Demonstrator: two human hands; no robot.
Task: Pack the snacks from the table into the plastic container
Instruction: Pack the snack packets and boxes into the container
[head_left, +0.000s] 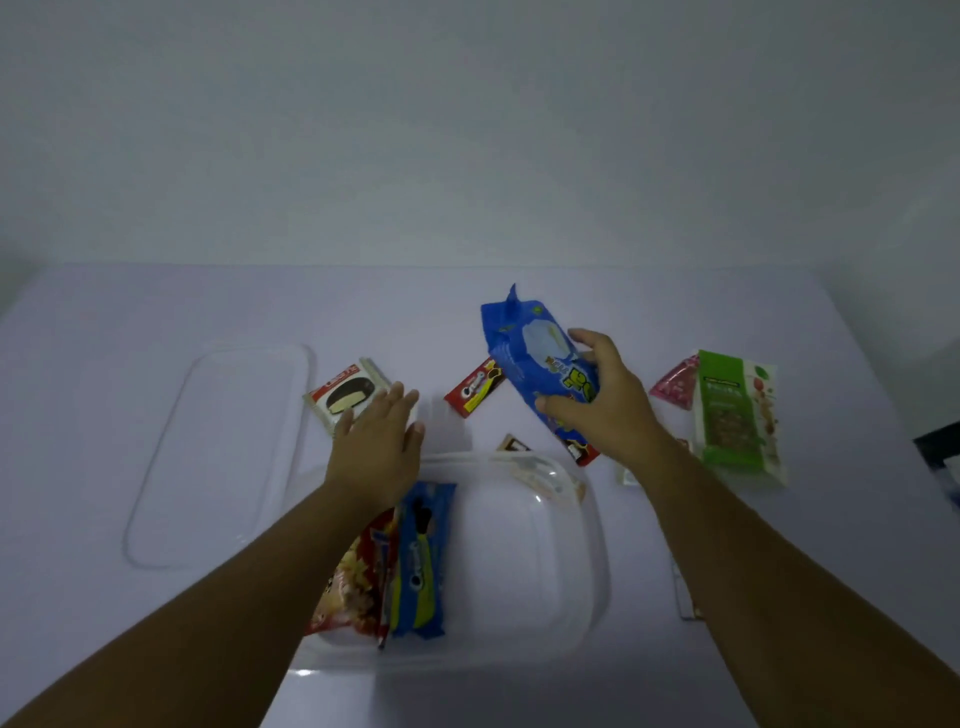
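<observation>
Holding the blue packet (540, 364) in the right hand (608, 410), fingers clenched round its lower half, top end sticking up clear of the table (156, 312). The left hand (376, 447) is flat and released, fingers spread, hovering just past the far rim of the plastic container (587, 545) and right beside the white box (349, 395), not clearly touching it.

The container is sitting nearest the person with a red bag (358, 582) and a dark blue biscuit pack (421, 561) already lying along its left side; the right side is looking free. Best bet: laying the blue packet flat and lengthwise beside the biscuit pack, not on end, so the lid (223, 452) on the left is closing later.

Hard to read: labels are blurring. The right wrist is covering part of a small red pack (584, 452) and a pale item behind it. The red box (475, 387), green pouch (737, 415) and pink packet (675, 384) are waiting on the table
</observation>
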